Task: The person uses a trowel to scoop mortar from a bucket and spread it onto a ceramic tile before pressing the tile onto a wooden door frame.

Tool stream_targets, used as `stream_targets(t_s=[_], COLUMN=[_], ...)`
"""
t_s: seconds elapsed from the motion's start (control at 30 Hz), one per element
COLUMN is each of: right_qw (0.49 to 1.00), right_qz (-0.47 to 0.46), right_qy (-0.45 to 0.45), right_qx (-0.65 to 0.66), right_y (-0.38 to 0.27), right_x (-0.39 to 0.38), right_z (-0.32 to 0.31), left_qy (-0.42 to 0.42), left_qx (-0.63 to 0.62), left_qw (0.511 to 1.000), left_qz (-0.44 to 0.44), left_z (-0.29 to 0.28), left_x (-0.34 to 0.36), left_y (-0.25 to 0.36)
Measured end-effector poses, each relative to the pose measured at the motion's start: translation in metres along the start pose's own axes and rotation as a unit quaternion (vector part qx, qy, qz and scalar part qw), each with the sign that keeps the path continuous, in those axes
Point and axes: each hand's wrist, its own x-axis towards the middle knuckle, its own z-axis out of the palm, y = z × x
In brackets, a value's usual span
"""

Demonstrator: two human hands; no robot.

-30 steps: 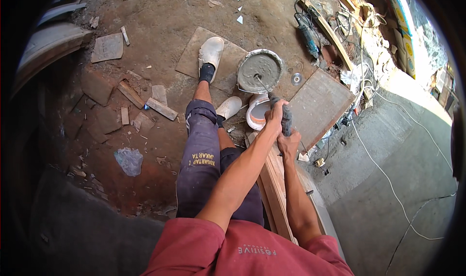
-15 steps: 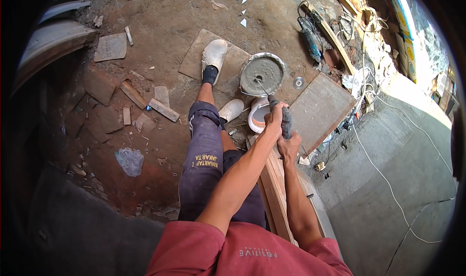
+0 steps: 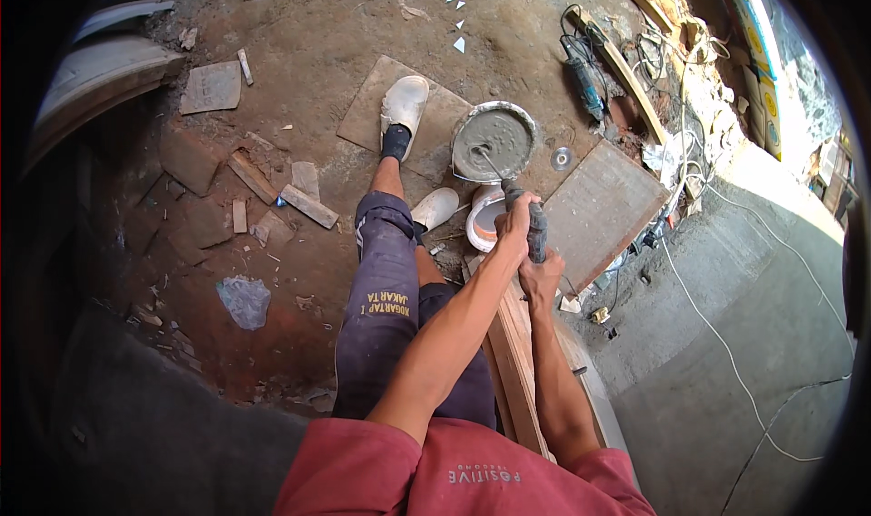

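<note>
A dark power drill [image 3: 537, 230] slants down and away from me, its metal mixing rod [image 3: 493, 164] reaching into a bucket [image 3: 456, 164] of wet grey cement mix [image 3: 505, 135]. Around the front of the drill body my left hand [image 3: 519, 221] is wrapped. Closer to me, my right hand [image 3: 543, 276] grips the rear end of the same drill. The rod's lower end is sunk in the mix and hidden. Just on the near side of the bucket stands a second, white bucket [image 3: 478, 228], partly covered by the drill and my left hand.
Wooden planks [image 3: 513, 353] run beneath my right forearm. Right of the buckets lies a flat board [image 3: 603, 212], with a blue angle grinder [image 3: 583, 81] and a cutting disc [image 3: 562, 158] beyond. White cable [image 3: 717, 335] crosses the grey concrete. Broken bricks and wood scraps [image 3: 308, 206] litter the left.
The rod has shifted slightly in the bucket, and the surface of the mix looks different around it. Both hands keep their hold on the drill.
</note>
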Motion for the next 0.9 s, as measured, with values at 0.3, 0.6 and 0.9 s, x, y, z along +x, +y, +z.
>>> stream_targets(t_s=[0.3,0.6,0.9], right_qw=[1.0,1.0,1.0], right_qz=[0.02,-0.02,0.006], right_qy=[-0.012,0.016,0.013], right_qx=[-0.009,-0.012,-0.025], right_y=[-0.008,-0.01,-0.014], right_x=[0.002,0.006,0.006], right_z=[-0.001,-0.001,0.001], left_qy=[0.001,-0.005,-0.036], left_qx=[-0.01,0.019,0.029], left_qw=[0.998,0.999,0.999], left_qz=[0.056,0.029,0.025], left_z=[-0.001,0.004,0.001], left_x=[0.02,0.02,0.006], left_y=[-0.007,0.0,0.012])
